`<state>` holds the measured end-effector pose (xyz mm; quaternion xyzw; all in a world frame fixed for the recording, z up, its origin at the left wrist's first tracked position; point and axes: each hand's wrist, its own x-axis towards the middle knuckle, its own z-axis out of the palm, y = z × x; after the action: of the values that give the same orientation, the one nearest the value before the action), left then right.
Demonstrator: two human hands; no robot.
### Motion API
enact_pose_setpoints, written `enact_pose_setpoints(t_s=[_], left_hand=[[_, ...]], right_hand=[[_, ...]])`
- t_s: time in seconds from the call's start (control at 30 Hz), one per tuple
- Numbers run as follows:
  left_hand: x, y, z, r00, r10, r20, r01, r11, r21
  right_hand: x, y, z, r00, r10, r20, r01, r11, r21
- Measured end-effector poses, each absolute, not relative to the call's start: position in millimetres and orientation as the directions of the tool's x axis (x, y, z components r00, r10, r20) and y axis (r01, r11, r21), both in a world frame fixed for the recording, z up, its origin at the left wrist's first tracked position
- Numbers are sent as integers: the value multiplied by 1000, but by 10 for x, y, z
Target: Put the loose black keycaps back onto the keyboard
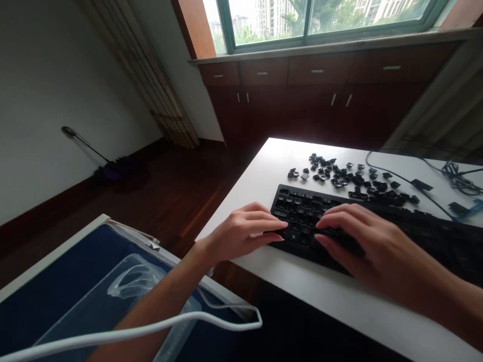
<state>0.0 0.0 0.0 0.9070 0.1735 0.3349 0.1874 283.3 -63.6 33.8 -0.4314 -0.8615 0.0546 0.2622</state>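
A black keyboard [298, 201] lies on the white table, with several keycaps in place and some key positions showing bare at its left part. My left hand [249, 226] rests at the keyboard's left end, fingertips on the keys and thumb by the front left corner, gripping it. Over the middle of the keyboard, my right hand [358, 241] has its thumb and forefinger pinched close together near the keys. A small dark thing seems to lie between those fingertips, too hidden to name. Behind the keyboard, many loose black keycaps [341, 177] are scattered in a pile.
A thin black cable [400, 173] runs across the white table [260, 171] to a coiled bundle [456, 178] at the right. Left of the table stands a blue fabric box [68, 286] with clear plastic and a white tube [169, 322]. Dark cabinets [279, 110] line the window wall.
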Motion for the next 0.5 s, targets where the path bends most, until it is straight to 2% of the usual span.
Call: enact_pose_setpoints(t_s=[0.07, 0.17, 0.37, 0.5], left_hand=[[-33, 12, 12, 702, 494, 512, 201, -828, 523], [-122, 23, 40, 703, 529, 475, 225, -800, 556], [-238, 8, 38, 657, 625, 423, 315, -736, 599], [-223, 6, -6, 654, 640, 404, 318, -717, 620]], right_hand=[[2598, -647, 269, -540, 758, 366, 669, 651, -359], [2427, -621, 191, -568, 744, 351, 645, 668, -371], [2344, -615, 111, -507, 765, 398, 653, 642, -403], [2301, -677, 58, -468, 778, 418, 679, 620, -394]])
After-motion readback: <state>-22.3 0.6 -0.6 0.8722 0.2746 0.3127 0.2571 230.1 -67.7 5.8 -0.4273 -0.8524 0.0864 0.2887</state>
